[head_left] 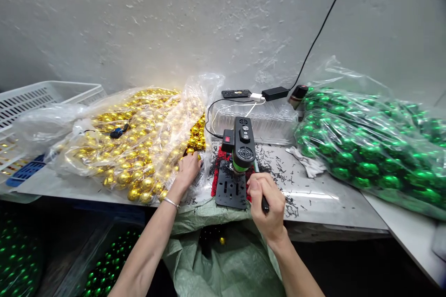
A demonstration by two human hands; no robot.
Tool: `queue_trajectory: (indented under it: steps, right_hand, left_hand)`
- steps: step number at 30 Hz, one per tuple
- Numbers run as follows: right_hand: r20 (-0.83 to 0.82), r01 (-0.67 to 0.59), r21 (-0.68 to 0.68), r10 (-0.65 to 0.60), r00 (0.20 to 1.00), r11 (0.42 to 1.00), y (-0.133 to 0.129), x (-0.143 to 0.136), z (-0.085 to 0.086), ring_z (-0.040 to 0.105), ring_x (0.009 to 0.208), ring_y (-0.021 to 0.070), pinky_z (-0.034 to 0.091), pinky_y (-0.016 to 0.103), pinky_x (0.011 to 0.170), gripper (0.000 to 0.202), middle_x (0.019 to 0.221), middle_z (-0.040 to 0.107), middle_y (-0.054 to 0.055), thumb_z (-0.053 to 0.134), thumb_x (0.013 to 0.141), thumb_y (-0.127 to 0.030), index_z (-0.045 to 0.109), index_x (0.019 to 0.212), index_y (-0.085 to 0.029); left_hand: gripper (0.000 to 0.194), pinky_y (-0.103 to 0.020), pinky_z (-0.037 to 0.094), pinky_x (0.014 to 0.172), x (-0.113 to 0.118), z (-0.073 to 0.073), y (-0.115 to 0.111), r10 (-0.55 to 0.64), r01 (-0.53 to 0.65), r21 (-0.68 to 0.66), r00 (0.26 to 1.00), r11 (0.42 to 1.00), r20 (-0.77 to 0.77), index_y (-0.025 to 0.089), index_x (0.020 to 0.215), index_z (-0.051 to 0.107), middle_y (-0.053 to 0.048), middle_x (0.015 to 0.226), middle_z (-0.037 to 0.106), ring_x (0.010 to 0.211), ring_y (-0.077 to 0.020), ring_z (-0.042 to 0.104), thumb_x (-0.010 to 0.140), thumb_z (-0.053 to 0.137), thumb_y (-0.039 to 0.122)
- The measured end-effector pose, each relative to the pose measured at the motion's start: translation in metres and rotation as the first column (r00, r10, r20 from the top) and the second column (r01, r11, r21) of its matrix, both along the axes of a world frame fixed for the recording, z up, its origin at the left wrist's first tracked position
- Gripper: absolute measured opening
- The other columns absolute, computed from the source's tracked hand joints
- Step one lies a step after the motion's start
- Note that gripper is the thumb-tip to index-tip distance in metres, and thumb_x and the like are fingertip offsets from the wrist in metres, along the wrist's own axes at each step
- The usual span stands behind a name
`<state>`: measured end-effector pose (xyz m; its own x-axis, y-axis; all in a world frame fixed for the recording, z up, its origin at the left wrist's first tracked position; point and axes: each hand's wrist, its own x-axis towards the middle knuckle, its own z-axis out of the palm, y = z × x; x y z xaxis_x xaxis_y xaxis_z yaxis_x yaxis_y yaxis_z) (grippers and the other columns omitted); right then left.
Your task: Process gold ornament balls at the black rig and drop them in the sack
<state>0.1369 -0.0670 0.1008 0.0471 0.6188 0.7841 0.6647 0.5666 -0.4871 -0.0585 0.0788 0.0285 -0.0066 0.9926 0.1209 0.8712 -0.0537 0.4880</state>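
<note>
My left hand (190, 169) reaches into the mouth of a clear plastic bag (167, 148) full of shiny gold balls (197, 134). Its fingertips are among the balls and mostly hidden, so its grip does not show. My right hand (267, 204) is closed round the black handle (265, 205) of a small bench machine. That machine (244, 139) has a black head with round vents and a green band, standing over a black slotted base plate (230, 195). Red material (216, 181) lies under the plate.
Green balls (362, 153) fill a bag at right. Behind the machine are a clear plastic box (275, 123), a black power adapter (275, 93) and cables. Black scraps (278, 162) and a white glove (308, 163) lie on the table. A green sack (226, 264) hangs open below; a white basket (45, 97) stands left.
</note>
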Motion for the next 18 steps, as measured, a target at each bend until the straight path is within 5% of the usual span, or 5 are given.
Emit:
queue_trajectory:
  steps: [3,6,9,12,18]
  right_hand:
    - [0.005,-0.006,0.007,0.006,1.000,1.000,0.000,0.000,0.002,0.054,0.067,0.0133,0.043,0.027,0.060,0.026,0.070,0.055,0.002,0.043,0.091,-0.007,0.050,0.069,-0.020]
    - [0.005,-0.013,0.009,0.013,1.000,1.000,0.001,0.000,0.006,0.053,0.067,0.0128,0.043,0.026,0.060,0.026,0.070,0.055,0.002,0.043,0.091,-0.006,0.049,0.069,-0.020]
    - [-0.001,-0.010,0.011,0.010,1.000,1.000,0.003,0.001,0.011,0.054,0.067,0.0131,0.043,0.027,0.061,0.026,0.070,0.055,0.002,0.043,0.091,-0.007,0.050,0.070,-0.020]
    - [-0.001,-0.010,0.025,0.010,1.000,1.000,0.005,0.003,0.013,0.054,0.066,0.0136,0.043,0.028,0.061,0.025,0.069,0.055,0.002,0.044,0.091,-0.008,0.051,0.071,-0.020]
    - [0.040,-0.006,0.046,0.004,0.999,0.999,0.005,0.004,0.011,0.054,0.067,0.0129,0.043,0.026,0.062,0.023,0.071,0.055,0.001,0.046,0.090,-0.004,0.050,0.073,-0.019]
  left_hand:
    - [0.030,-0.038,0.050,0.085,0.001,0.004,-0.007,-0.036,0.070,-0.079,0.931,0.994,0.362,0.015,0.112,0.068,-0.012,0.098,0.071,0.096,-0.0278,0.066,0.084,0.065,0.029]
    - [0.040,-0.033,0.051,0.085,0.005,0.004,-0.028,0.059,0.216,-0.185,0.486,0.959,0.872,0.016,0.114,0.067,-0.010,0.108,0.071,0.093,-0.0207,0.066,0.079,0.071,0.036]
    - [0.042,-0.034,0.052,0.088,0.019,-0.004,-0.053,0.188,0.296,-0.236,0.183,0.925,0.965,0.016,0.108,0.069,-0.009,0.108,0.070,0.089,-0.0174,0.067,0.072,0.078,0.035]
    - [0.043,-0.034,0.052,0.089,0.040,-0.020,-0.071,0.200,0.269,-0.254,0.211,0.929,0.957,0.015,0.107,0.069,-0.009,0.105,0.071,0.091,-0.0188,0.066,0.070,0.080,0.035]
    - [0.035,-0.039,0.047,0.093,0.068,-0.045,-0.083,-0.071,0.168,-0.046,0.631,0.985,0.773,0.019,0.111,0.070,-0.008,0.106,0.072,0.099,-0.0231,0.064,0.078,0.071,0.031]
